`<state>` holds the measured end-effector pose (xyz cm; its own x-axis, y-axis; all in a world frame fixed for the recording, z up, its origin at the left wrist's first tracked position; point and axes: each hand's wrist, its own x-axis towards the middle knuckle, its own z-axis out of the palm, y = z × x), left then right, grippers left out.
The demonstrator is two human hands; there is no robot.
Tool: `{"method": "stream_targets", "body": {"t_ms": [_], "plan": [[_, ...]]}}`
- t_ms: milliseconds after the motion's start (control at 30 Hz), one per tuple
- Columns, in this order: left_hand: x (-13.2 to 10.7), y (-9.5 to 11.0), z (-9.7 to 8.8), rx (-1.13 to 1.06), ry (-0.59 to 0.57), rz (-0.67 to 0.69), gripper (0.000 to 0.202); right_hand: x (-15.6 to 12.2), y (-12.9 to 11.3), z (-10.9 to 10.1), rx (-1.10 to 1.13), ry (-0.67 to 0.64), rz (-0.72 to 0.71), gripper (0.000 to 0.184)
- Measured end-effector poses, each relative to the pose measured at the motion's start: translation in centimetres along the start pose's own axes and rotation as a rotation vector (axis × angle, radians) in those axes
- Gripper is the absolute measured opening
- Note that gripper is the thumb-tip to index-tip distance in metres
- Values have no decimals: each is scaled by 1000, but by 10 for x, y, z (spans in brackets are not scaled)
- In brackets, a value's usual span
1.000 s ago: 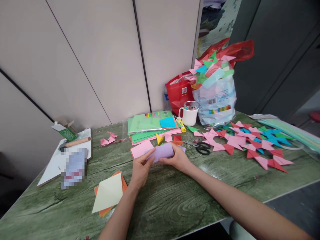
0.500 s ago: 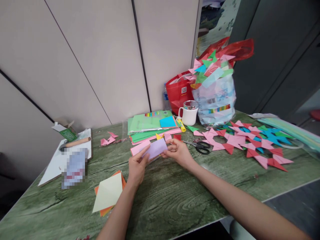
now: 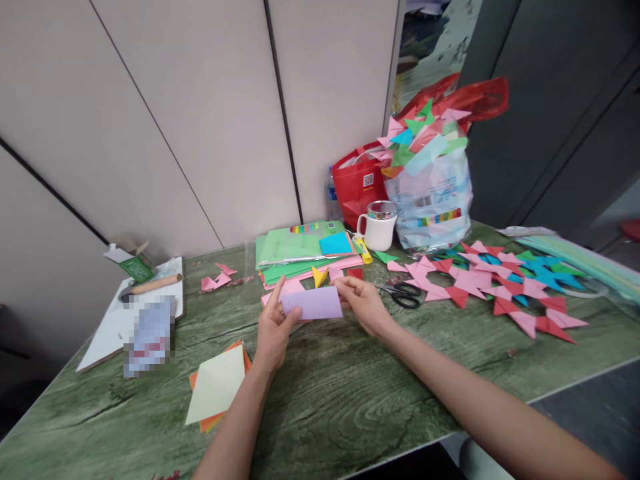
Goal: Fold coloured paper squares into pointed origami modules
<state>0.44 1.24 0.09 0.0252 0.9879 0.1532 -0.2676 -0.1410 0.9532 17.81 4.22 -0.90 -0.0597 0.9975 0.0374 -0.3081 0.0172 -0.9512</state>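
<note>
A purple paper rectangle [image 3: 315, 303], seemingly folded, is held above the table between my two hands. My left hand [image 3: 274, 330] grips its left end, thumb across the front and the other fingers behind. At the upper right corner, my right hand [image 3: 364, 303] pinches the paper with thumb and fingertips. Pink paper [image 3: 290, 288] shows just behind the purple piece, partly hidden by it. A small yellow folded piece [image 3: 320, 276] lies beyond. Black-handled scissors [image 3: 404, 295] rest to the right of my right hand.
Square sheets [image 3: 217, 387] lie at front left, near a white board [image 3: 107, 333]. Packs of coloured paper [image 3: 280, 245] and a white mug [image 3: 379, 230] stand at the back. Joined pink and red paper shapes [image 3: 470, 280] spread rightward. A stuffed plastic bag [image 3: 435, 193] stands behind.
The purple paper has turned from a slant to nearly level, facing me more. My left fingers have spread behind it, and my right hand has shifted slightly to its upper right corner.
</note>
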Motion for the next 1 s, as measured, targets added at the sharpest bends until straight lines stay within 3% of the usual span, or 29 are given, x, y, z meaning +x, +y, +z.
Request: {"method": "stream_targets", "body": {"t_ms": [100, 233, 467, 667, 867, 1000], "plan": [[-1, -1, -1, 39, -27, -5, 83, -5, -3, 5, 70, -162, 155, 43], [-1, -2, -3, 112, -44, 7, 71, -13, -8, 8, 168, -419, 311, 45], [-2, 0, 0, 163, -122, 43, 65, -19, -4, 5, 166, -657, 311, 28], [-2, -3, 1, 181, -121, 71, 57, -20, 0, 6, 135, -645, 304, 32], [-2, -9, 3, 132, -171, 52, 72, -17, 6, 7, 66, -528, 205, 36], [-5, -11, 7, 182, -175, 23, 71, -14, 8, 8, -36, -489, 128, 38]]}}
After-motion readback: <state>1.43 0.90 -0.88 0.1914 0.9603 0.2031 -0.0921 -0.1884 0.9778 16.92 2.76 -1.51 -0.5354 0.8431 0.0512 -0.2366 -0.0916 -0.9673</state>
